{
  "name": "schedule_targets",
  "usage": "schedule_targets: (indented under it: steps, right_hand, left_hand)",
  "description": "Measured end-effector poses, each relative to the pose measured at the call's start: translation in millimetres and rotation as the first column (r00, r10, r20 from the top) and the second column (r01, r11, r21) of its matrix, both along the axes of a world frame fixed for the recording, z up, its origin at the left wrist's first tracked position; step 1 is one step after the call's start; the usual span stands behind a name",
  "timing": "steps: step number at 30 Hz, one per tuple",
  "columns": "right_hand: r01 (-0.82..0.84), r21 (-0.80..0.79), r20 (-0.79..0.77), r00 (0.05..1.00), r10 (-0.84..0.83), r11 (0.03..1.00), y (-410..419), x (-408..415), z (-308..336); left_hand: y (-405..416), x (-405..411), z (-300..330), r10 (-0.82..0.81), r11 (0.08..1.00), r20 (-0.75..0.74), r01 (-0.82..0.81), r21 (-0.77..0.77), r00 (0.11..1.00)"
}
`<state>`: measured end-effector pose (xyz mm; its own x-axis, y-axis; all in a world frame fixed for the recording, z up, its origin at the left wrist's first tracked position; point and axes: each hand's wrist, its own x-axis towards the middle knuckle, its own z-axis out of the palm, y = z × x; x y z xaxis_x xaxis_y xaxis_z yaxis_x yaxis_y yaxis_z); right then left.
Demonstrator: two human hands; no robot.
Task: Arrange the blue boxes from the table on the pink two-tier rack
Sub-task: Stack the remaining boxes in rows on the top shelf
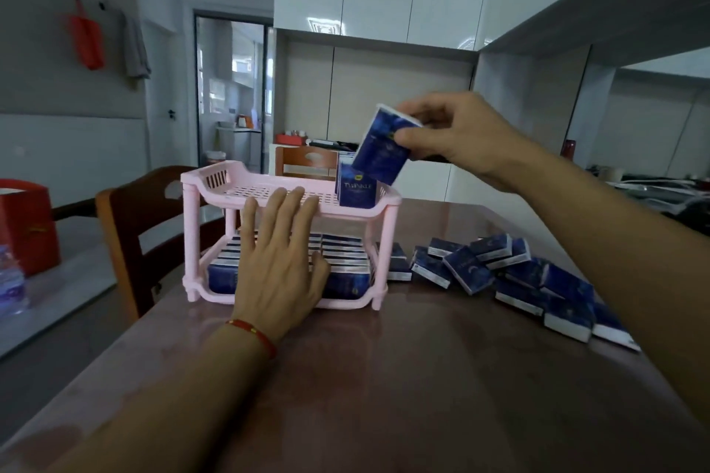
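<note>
A pink two-tier rack (215, 180) stands on the brown table (403, 376). Its lower tier is packed with blue boxes (345, 265). On the upper tier's right end stands an upright blue box (357, 190), with another partly hidden behind it. My right hand (457, 134) pinches a tilted blue box (384, 146) in the air just above them. My left hand (280, 253), fingers straight, rests against the front edge of the rack's upper tier. A pile of loose blue boxes (511, 273) lies on the table to the right of the rack.
A wooden chair (126, 227) stands at the table's left side and another chair back (303, 161) shows behind the rack. A red bag (27, 223) and a plastic bottle (11, 280) sit on the surface at far left. White cabinets fill the background.
</note>
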<state>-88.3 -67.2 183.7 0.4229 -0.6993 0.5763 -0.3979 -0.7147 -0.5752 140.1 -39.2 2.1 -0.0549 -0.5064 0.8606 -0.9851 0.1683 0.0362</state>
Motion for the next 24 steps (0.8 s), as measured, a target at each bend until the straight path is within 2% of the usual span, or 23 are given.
schedule_targets:
  steps: [7, 20, 24]
  right_hand:
    - [0.051, 0.006, -0.317, 0.947, -0.047, 0.999, -27, 40, 1]
    - [0.076, -0.055, -0.460, 0.883, -0.093, 0.996, -47, 35, -10]
    - [0.084, -0.079, -0.560, 0.821, -0.114, 0.993, -54, 37, -4]
  left_hand:
    - [0, 0, -2, -0.027, 1.000, -0.025, 0.027, 0.001, 0.999]
    - [-3, -2, -3, -0.060, 0.998, -0.082, 0.060, -0.004, 0.995]
    - [-3, -2, -3, -0.067, 0.998, -0.090, 0.066, -0.010, 0.994]
